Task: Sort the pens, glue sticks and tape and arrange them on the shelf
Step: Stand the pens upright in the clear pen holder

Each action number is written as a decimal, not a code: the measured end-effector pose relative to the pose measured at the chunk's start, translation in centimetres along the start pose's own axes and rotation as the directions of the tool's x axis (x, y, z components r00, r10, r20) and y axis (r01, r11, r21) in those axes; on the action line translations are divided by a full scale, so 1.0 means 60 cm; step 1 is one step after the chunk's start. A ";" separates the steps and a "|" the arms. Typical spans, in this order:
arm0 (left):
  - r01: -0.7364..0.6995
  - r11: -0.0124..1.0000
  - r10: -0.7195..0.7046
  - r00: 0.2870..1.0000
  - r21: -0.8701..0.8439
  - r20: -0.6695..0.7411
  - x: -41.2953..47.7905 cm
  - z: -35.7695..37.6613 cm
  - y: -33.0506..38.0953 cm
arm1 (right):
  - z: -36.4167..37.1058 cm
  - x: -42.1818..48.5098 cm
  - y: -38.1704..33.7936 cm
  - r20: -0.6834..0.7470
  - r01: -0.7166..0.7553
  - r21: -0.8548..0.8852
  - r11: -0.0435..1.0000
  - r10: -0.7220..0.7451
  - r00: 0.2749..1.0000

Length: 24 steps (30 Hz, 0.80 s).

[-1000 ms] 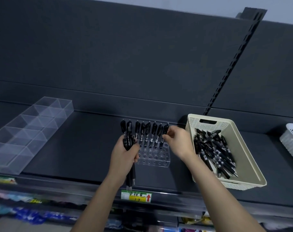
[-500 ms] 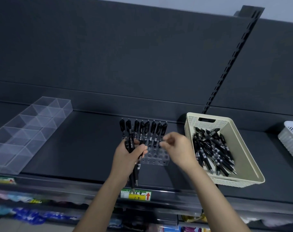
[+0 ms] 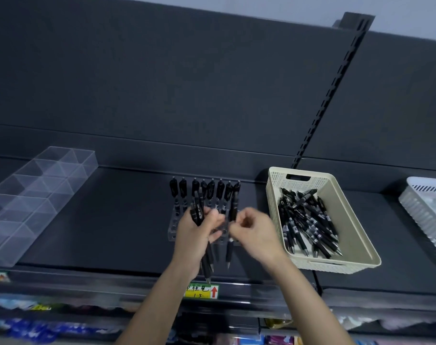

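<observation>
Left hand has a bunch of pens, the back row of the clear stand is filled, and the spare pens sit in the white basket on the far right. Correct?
Not quite: the head view shows the spare pens in the beige basket beside the stand, not the white basket. The rest holds.

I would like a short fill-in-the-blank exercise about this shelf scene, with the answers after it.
1. The left hand holds a bundle of black ____.
2. The loose pens lie in a ____ basket.
3. A row of pens stands in the back row of the clear pen stand, which sits to the ____ of that basket.
4. The clear divided tray on the left holds ____ pens.

Answers: pens; beige; left; no
</observation>
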<state>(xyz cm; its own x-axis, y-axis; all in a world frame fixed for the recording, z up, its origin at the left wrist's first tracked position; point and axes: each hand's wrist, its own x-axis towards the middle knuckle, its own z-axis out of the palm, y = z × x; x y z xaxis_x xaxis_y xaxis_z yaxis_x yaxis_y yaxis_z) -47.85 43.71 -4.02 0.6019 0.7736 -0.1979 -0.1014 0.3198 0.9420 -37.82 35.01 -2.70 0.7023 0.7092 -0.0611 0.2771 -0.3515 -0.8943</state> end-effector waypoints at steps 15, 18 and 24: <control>0.219 0.964 -0.235 0.967 -0.154 -0.096 0.002 -0.055 0.003 | -0.037 0.103 0.016 -0.201 0.102 -0.409 0.907 -0.199 0.959; 0.228 0.936 -0.264 0.959 -0.269 -0.106 0.006 -0.068 0.001 | -0.028 0.105 0.023 -0.130 0.106 -0.453 0.885 -0.183 0.974; 0.182 0.892 -0.258 0.957 -0.413 -0.134 0.014 -0.081 0.000 | -0.021 0.105 0.022 -0.141 0.098 -0.452 0.887 -0.179 0.974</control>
<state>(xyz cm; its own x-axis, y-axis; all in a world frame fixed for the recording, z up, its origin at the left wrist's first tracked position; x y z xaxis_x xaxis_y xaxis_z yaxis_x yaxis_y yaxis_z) -51.19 47.02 -5.50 0.4956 0.7314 -0.4685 -0.3080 0.6523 0.6925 -32.19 38.23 -3.72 0.7268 0.6671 0.1635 0.6107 -0.5185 -0.5986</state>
